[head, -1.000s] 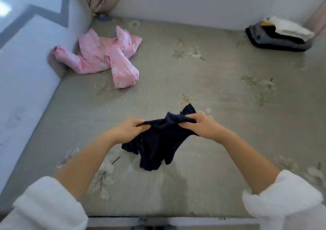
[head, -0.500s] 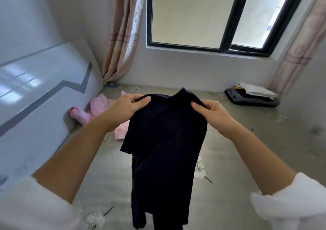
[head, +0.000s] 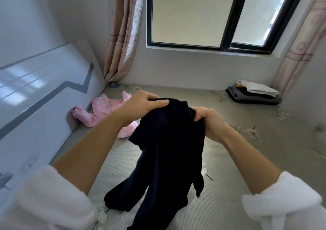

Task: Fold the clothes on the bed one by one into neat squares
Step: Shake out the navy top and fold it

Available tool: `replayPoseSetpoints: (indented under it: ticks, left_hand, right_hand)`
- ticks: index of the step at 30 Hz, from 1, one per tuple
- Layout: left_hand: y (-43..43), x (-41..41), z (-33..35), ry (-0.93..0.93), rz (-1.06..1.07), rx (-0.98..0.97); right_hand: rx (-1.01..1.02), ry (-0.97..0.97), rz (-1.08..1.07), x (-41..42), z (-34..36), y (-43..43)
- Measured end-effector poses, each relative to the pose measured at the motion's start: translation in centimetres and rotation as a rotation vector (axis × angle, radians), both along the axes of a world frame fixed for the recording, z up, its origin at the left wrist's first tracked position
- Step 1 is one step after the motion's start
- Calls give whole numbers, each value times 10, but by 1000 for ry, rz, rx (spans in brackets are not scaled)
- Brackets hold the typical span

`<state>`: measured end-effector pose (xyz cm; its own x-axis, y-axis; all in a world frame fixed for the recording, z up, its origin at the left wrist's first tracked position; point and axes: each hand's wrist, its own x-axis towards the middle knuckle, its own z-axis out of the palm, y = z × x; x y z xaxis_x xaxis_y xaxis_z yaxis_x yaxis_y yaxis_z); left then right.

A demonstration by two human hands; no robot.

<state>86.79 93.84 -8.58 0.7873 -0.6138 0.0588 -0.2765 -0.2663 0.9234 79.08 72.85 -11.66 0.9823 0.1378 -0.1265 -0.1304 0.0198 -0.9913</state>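
While both hands are raised over the bed (head: 238, 159), the left hand (head: 142, 104) and right hand (head: 210, 122) each grip the top edge of a dark garment (head: 167, 150), which hangs between them. A pink garment (head: 104, 113) lies crumpled far left by the headboard (head: 44, 106); a folded stack (head: 254, 93) sits far right.

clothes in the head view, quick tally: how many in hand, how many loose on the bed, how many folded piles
In hand: 1, the dark navy garment, gripped by the left hand and the right hand.
Loose on the bed: 1, the pink garment.
Folded piles: 1, the folded stack at the far right; its layers are too small to count.
Total: 3
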Motion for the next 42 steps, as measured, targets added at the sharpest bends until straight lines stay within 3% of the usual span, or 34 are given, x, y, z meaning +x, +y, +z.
replayPoseSetpoints:
  ticks: [1,3,5,8,10,13,17,20,24,28,32,36,38,42]
  left_hand:
    - [4,2,-6,34,27,-20]
    - [11,4,-17,89,65,-73]
    - [17,3,-28,129,7,-81]
    - [27,-5,-58,304,-239,12]
    - [28,-10,-93,285,-322,205]
    - [16,-18,-155,105,-137,437]
    - [-3,-41,-217,240,-108,247]
    - [-15,-54,-235,222,16,137]
    - [-12,-49,-208,289,216,-96]
    - [22,-16,-159,281,402,-136]
    - [58,8,-102,195,249,-48]
    - [78,33,-52,187,111,-57]
    - [88,48,-33,223,26,88]
    - [104,75,-17,257,-84,532]
  right_hand:
    - [-43,24,75,-1,2,-4]
    - [-328,53,183,-4,7,-9]
    - [-596,0,133,-2,9,-9]
    - [-460,-80,-57,0,15,-11]
    - [-371,-93,-92,-1,21,-13]
    - [-346,-103,-89,-1,28,-12]
    - [-339,-126,-89,-2,34,-12]
    - [-323,-148,-122,-7,37,-16]
    - [-288,-156,-267,-19,37,-35]
    - [-399,-50,-420,-34,27,-72]
    - [-693,280,-185,-49,21,-96]
    - [-607,386,57,-55,41,-106]
    - [-743,375,61,-52,47,-110]
    - [-1301,357,-75,-28,23,-126]
